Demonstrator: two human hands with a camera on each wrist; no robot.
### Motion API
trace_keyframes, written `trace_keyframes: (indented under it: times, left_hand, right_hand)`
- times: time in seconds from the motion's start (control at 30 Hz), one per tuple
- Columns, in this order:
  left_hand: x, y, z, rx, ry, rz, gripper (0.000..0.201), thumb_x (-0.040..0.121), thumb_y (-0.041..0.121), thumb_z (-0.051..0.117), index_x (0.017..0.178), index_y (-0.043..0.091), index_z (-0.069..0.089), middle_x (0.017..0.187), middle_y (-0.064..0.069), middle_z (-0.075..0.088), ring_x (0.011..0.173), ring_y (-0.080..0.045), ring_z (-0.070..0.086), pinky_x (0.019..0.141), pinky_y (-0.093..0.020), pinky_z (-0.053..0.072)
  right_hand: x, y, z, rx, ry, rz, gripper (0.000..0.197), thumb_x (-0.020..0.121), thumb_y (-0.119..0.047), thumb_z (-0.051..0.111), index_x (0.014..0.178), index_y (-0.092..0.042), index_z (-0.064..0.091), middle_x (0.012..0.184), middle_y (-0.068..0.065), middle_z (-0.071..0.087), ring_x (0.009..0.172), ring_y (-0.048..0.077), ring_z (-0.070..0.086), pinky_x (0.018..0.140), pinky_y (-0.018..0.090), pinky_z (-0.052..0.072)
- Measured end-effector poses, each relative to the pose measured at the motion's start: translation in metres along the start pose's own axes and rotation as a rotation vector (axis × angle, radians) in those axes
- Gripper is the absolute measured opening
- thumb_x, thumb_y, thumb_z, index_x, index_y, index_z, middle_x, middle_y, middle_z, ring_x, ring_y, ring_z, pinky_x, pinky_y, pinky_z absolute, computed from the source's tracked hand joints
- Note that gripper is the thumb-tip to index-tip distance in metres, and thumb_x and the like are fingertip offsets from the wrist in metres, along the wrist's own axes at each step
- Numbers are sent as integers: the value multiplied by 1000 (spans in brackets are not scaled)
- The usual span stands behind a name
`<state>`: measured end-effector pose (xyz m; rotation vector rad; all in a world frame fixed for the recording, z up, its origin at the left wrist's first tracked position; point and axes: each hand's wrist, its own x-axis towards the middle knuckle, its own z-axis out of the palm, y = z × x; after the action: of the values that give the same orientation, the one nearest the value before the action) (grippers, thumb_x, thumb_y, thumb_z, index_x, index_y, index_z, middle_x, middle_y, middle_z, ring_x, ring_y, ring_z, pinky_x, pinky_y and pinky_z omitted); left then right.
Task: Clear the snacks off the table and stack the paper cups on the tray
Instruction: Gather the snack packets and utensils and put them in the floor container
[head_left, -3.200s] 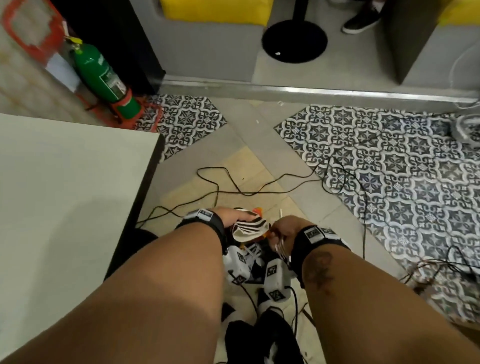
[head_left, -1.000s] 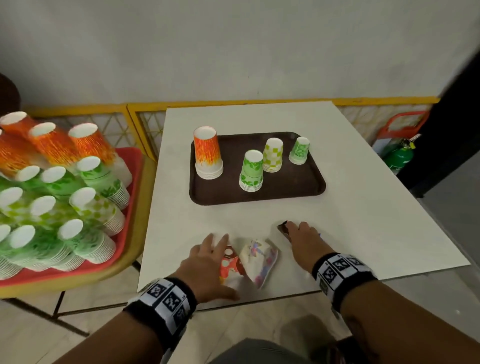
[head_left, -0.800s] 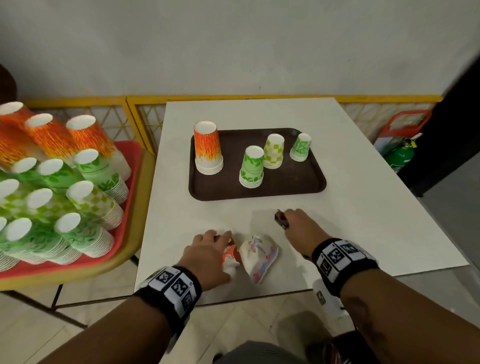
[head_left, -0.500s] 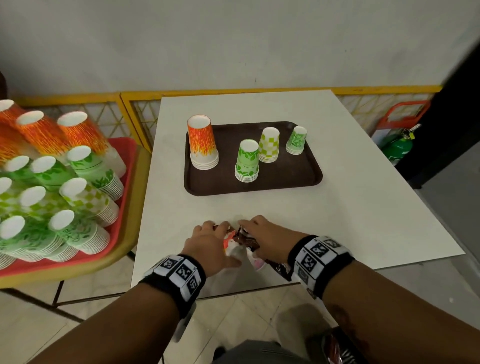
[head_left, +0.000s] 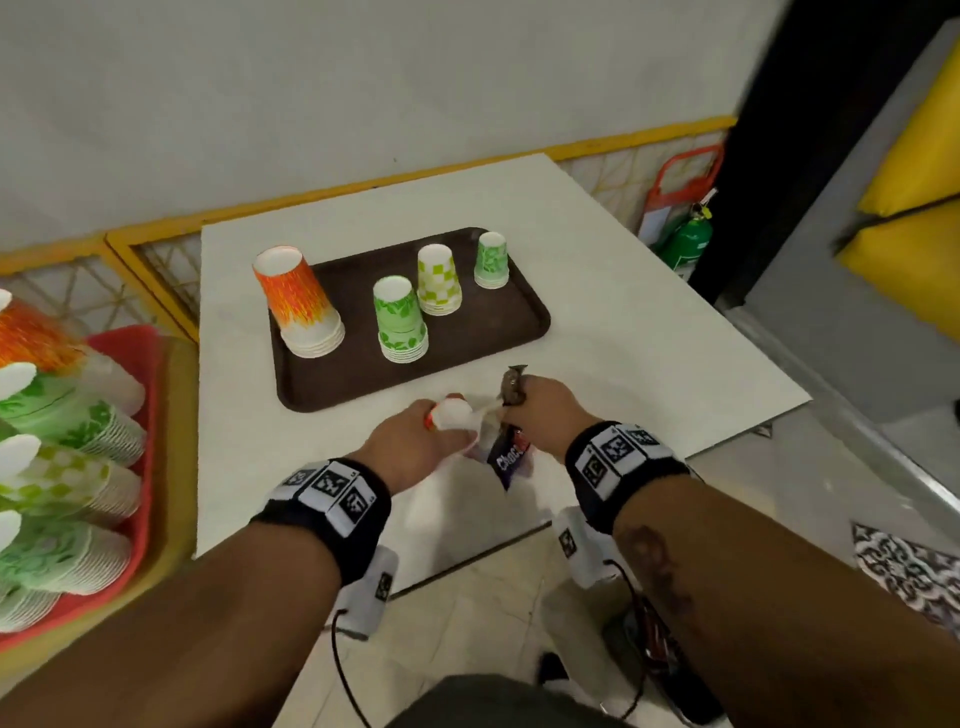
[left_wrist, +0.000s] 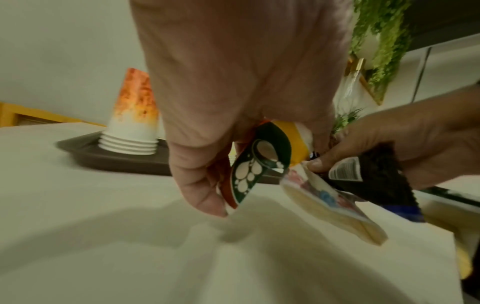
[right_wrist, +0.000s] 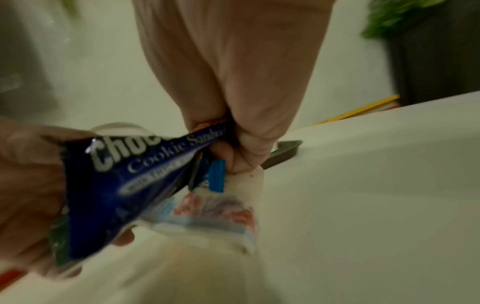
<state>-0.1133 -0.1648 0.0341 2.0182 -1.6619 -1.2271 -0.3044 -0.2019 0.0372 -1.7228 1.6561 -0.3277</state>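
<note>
**Snacks gathered at the near edge, both hands full**

Your left hand (head_left: 410, 448) grips the orange-and-green packet (left_wrist: 255, 164) just above the table (head_left: 649, 353) near its front edge. Touching it to the right, your right hand (head_left: 540, 415) clenches the dark cookie wrapper (head_left: 511, 447), long axis pointing at the tray (head_left: 524, 322), plus the pale packet (right_wrist: 221, 207). A second ago the packets lay flat; now they're lifted, hands together.
</note>
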Motion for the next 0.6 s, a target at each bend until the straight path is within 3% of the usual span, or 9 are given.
trace_keyframes:
  times: [0.07,0.13,0.23,0.37,0.43,0.53,0.6]
  left_hand:
    - [8,29,11,-109,-38,12,63,64,65,72,117,33,57,98,1,69,80,-18,64,72,-33,56]
    - [16,65,30,-185,-106,51,64,62,66,74,116,33,60,89,3,67,73,-17,60,67,-34,54]
    - [26,123,70,-271,-241,108,68,57,69,72,114,34,62,94,2,66,83,-17,61,80,-40,59]
    - [31,203,150,-320,-490,135,53,81,56,69,124,29,58,120,0,62,110,-20,59,92,-42,55]
    - [30,233,197,-330,-577,109,64,74,58,70,128,26,57,128,-3,60,117,-25,57,92,-43,54]
    - [26,256,265,-321,-681,38,80,62,61,71,131,24,57,130,-8,58,115,-28,57,87,-40,53]
    - [25,260,309,-286,-737,7,76,68,59,73,132,22,56,137,-11,57,118,-30,57,88,-41,53]
  right_hand:
    - [-10,23,-22,293,76,114,4,87,-9,65,84,-8,62,82,9,62,80,27,60,74,36,48]
    - [-24,53,-50,618,163,244,13,87,-4,67,78,-9,59,78,8,59,76,23,58,72,35,47]
    - [-47,95,-87,797,312,356,14,91,-9,67,79,-10,59,78,4,58,68,15,57,65,29,48]
    - [-92,168,-125,1296,616,515,8,92,1,63,96,-3,56,83,13,61,68,24,63,43,26,54]
    - [-116,200,-139,1391,708,550,6,93,4,59,99,2,56,85,15,62,63,23,67,41,27,55]
    - [-147,254,-144,1416,828,655,13,96,5,54,84,0,52,68,12,62,39,13,62,31,24,47]
    - [-163,298,-136,1405,840,734,9,97,3,54,88,3,56,67,17,71,44,16,64,33,28,50]
